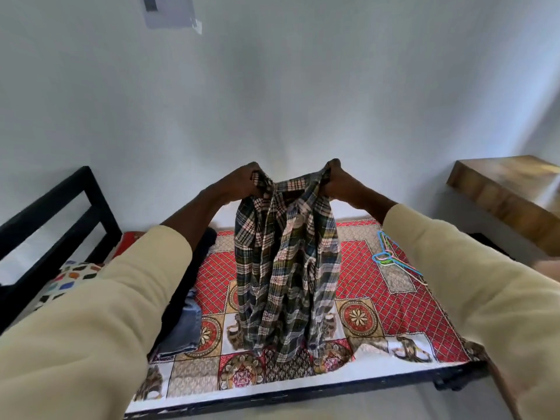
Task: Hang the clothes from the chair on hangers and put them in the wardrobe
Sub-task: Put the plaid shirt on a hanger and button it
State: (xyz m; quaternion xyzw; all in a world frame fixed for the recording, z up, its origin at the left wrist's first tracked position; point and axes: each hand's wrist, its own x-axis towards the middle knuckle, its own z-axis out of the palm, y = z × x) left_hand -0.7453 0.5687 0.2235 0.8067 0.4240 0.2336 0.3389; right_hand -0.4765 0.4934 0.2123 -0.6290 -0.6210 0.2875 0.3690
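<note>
A green, white and brown plaid shirt (288, 268) hangs in the air over the bed, held up by its shoulders. My left hand (242, 180) grips the shirt's left shoulder and my right hand (339, 180) grips its right shoulder, both arms stretched forward. The shirt's hem reaches down to the bedsheet. A bundle of coloured plastic hangers (394, 259) lies on the bed to the right of the shirt. Folded blue jeans (185, 328) and a dark garment (206, 244) lie on the bed to the left, partly hidden by my left sleeve.
The bed (394, 301) has a red and beige patterned sheet and a black metal frame (60, 201) at the left end. A spotted pillow (72, 274) lies at the left. A wooden table (509, 189) stands at the right, against the white wall.
</note>
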